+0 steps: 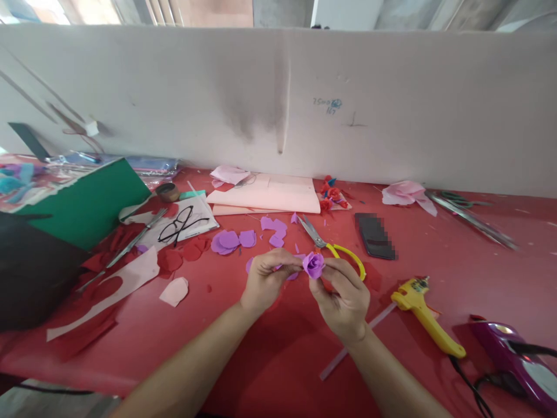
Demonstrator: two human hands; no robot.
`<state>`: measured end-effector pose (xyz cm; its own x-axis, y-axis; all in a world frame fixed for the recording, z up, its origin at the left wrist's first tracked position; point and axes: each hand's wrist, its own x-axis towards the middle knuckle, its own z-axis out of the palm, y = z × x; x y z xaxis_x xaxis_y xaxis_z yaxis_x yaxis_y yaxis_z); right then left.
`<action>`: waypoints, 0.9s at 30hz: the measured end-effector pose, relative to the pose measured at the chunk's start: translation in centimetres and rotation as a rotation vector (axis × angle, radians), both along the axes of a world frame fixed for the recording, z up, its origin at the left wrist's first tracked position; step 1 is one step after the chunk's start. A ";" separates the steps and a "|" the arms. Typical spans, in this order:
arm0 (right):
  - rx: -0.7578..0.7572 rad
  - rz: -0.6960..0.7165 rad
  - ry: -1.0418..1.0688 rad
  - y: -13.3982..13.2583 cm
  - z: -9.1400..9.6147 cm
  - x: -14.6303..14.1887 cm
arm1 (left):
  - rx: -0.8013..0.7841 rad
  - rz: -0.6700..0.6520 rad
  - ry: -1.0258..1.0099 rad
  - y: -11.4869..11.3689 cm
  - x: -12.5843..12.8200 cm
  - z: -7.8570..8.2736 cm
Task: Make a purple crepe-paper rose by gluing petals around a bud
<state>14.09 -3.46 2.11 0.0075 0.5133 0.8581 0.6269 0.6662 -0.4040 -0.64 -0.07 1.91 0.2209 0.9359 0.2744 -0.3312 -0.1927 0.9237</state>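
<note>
Between my two hands is a small purple paper flower (314, 265), its petals curled into a rose shape. My left hand (270, 278) pinches it at its left edge, thumb and fingers pressed together. From the right, the fingers of my right hand (344, 296) close on the flower's side and underside. Just behind the hands lie scissors (343, 249) with yellow handles, partly covered by the right hand. Loose purple petals (225, 241) are spread on the red table (261, 371) beyond the left hand, some partly hidden by it.
A yellow glue gun (424, 319) with a clear stick lies at right, near a purple device (513, 360). Behind them is a black phone (375, 235). Eyeglasses (180, 226), red paper scraps (169, 261) and green board (96, 203) occupy the left. Pink sheets (270, 194) lie by the wall.
</note>
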 end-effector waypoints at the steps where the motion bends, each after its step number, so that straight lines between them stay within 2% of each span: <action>1: -0.002 0.008 0.005 0.0 0.0 0.0 | 0.003 -0.001 -0.002 0.0 0.0 0.0; 5: -0.005 0.032 0.029 -0.1 0.0 -0.1 | -0.010 -0.003 -0.005 0.0 0.1 -0.1; 7: -0.052 0.025 0.067 0.1 -0.2 -0.2 | -0.077 0.003 -0.024 -0.1 0.3 -0.3; 10: -0.270 0.036 0.185 0.6 -0.6 -0.3 | -0.278 -0.041 -0.104 -0.2 0.7 -0.7; 12: -0.452 0.095 0.301 0.9 -0.9 -0.4 | -0.413 -0.094 -0.172 -0.2 0.9 -0.8; 14: -0.599 0.196 0.430 1.2 -1.1 -0.4 | -0.497 -0.121 -0.214 -0.1 1.1 -0.8; 16: -0.685 0.267 0.525 1.3 -1.3 -0.5 | -0.525 -0.120 -0.227 -0.2 1.2 -0.7; 19: -0.680 0.229 0.521 1.1 -1.4 -0.6 | -0.483 -0.119 -0.204 -0.3 1.3 -0.5; 27: -0.411 0.149 0.325 0.2 -1.2 -0.9 | -0.308 -0.060 -0.127 -0.4 1.0 -0.3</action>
